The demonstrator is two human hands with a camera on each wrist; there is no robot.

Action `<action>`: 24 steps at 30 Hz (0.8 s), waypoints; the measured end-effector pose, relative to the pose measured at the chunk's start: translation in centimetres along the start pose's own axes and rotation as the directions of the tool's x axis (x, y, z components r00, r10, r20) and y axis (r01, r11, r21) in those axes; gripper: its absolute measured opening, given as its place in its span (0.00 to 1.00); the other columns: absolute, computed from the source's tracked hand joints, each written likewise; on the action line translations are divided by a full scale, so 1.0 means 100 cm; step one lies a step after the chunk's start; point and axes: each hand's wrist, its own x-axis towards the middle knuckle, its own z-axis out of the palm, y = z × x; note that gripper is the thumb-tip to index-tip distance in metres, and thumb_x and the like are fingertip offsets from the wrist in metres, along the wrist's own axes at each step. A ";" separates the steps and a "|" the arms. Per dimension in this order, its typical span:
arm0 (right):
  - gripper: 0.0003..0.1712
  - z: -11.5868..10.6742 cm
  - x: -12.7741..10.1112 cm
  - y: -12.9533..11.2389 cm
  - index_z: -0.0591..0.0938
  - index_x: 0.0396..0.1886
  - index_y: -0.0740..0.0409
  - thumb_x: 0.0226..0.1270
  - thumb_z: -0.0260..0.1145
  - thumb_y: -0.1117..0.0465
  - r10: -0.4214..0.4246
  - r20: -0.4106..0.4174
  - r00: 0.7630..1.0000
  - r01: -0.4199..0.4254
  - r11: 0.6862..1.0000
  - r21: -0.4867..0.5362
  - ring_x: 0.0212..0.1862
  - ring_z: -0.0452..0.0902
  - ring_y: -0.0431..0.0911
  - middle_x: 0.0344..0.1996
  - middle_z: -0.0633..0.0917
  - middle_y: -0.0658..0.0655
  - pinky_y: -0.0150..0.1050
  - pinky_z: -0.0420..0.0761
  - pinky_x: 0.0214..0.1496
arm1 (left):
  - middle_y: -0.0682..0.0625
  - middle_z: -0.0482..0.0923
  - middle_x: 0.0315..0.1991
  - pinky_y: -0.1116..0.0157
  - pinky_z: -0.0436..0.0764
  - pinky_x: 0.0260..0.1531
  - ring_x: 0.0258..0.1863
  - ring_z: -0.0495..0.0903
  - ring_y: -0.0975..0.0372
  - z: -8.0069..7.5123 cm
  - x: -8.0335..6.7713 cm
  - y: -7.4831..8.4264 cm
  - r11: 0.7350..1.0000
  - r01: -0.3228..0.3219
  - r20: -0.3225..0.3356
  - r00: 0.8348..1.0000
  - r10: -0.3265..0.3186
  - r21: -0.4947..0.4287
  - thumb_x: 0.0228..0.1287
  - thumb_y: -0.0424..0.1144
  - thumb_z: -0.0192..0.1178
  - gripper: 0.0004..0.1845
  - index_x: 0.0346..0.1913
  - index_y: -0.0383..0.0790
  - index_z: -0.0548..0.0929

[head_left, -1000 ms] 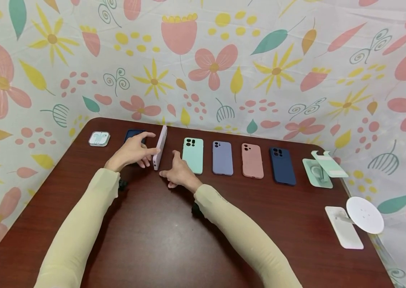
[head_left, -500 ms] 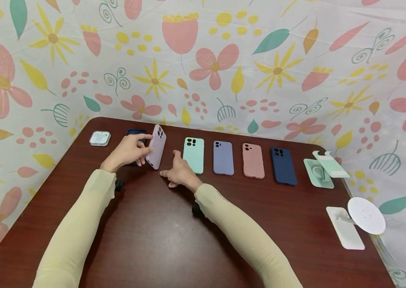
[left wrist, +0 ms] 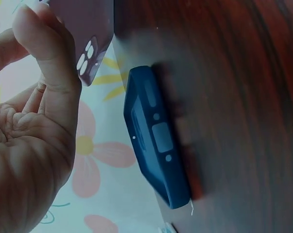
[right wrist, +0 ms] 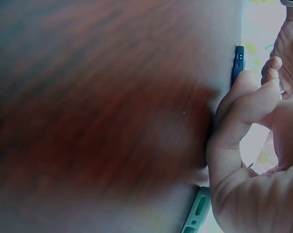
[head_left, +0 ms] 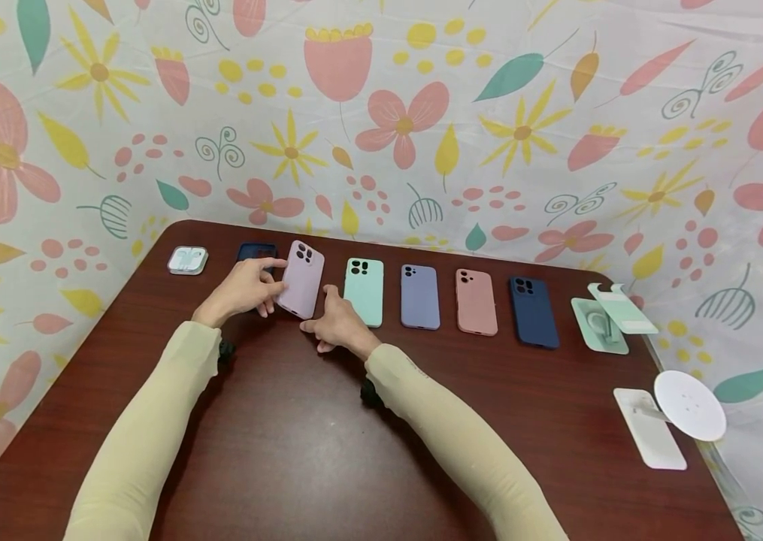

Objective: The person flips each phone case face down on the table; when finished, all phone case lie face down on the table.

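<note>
My left hand (head_left: 240, 289) pinches the left edge of a lilac phone case (head_left: 302, 278) between thumb and fingers. The case is tilted, its back and camera cutouts towards me; those cutouts look see-through in the left wrist view. My right hand (head_left: 339, 323) rests low by the case's right edge, thumb and index finger spread; whether it touches the case I cannot tell. Behind my left hand lies a dark blue phone case (left wrist: 158, 141), partly hidden in the head view. Just right of my right hand is a mint phone case (head_left: 364, 289).
Further right lie a periwinkle case (head_left: 419, 297), a pink case (head_left: 476, 304) and a navy case (head_left: 533, 312). A mint stand (head_left: 601, 323) and a white stand (head_left: 652, 432) are at the table's right edge. Boxed earphones (head_left: 188, 260) sit far left.
The lilac case has turned from nearly edge-on to showing its back, its face swinging towards the right hand. The left hand shifted slightly left; the right hand has stayed in place.
</note>
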 end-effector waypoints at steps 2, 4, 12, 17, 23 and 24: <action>0.54 0.000 0.000 0.000 0.54 0.88 0.59 0.74 0.76 0.61 -0.003 0.002 1.000 0.003 1.000 -0.004 0.14 0.80 0.42 0.22 0.82 0.55 0.38 0.88 0.22 | 0.35 0.87 0.32 0.60 0.91 0.24 0.18 0.84 0.61 0.001 0.001 0.000 1.000 -0.001 0.002 1.000 0.001 0.000 0.82 0.38 0.62 0.30 0.81 0.35 0.71; 0.53 0.000 0.001 -0.001 0.54 0.88 0.60 0.74 0.76 0.61 -0.006 0.005 1.000 0.006 1.000 -0.011 0.14 0.80 0.42 0.22 0.82 0.55 0.37 0.88 0.22 | 0.36 0.88 0.32 0.60 0.90 0.24 0.17 0.84 0.61 0.002 0.002 -0.001 1.000 -0.006 0.004 1.000 0.006 0.005 0.82 0.38 0.62 0.30 0.81 0.35 0.71; 0.51 0.000 0.003 0.000 0.55 0.88 0.59 0.76 0.74 0.60 -0.002 0.015 1.000 0.002 1.000 -0.031 0.14 0.80 0.42 0.22 0.81 0.55 0.37 0.88 0.22 | 0.37 0.87 0.31 0.61 0.90 0.23 0.17 0.84 0.61 0.006 0.004 -0.003 1.000 -0.006 -0.011 1.000 0.006 0.020 0.81 0.37 0.62 0.30 0.80 0.34 0.71; 0.49 0.000 0.003 0.000 0.54 0.88 0.59 0.79 0.72 0.59 -0.004 0.014 1.000 0.004 1.000 -0.021 0.14 0.80 0.42 0.22 0.81 0.56 0.38 0.88 0.21 | 0.39 0.88 0.31 0.61 0.90 0.24 0.17 0.85 0.60 0.007 0.004 -0.003 0.999 0.005 -0.002 1.000 -0.005 0.053 0.78 0.38 0.65 0.33 0.81 0.34 0.70; 0.49 -0.001 0.003 0.000 0.52 0.89 0.59 0.81 0.69 0.60 0.001 0.015 1.000 -0.001 1.000 -0.008 0.13 0.80 0.42 0.21 0.80 0.56 0.38 0.88 0.21 | 0.41 0.88 0.33 0.63 0.90 0.26 0.18 0.85 0.61 0.008 0.005 -0.003 0.995 0.018 0.026 0.999 -0.021 0.095 0.72 0.40 0.71 0.41 0.83 0.34 0.67; 0.48 -0.001 0.003 0.000 0.52 0.89 0.59 0.81 0.69 0.60 0.002 0.014 1.000 -0.002 1.000 -0.008 0.13 0.79 0.42 0.21 0.80 0.56 0.38 0.88 0.21 | 0.42 0.88 0.33 0.63 0.90 0.26 0.18 0.85 0.62 0.008 0.006 -0.003 0.995 0.021 0.032 0.999 -0.025 0.100 0.71 0.39 0.72 0.42 0.83 0.34 0.67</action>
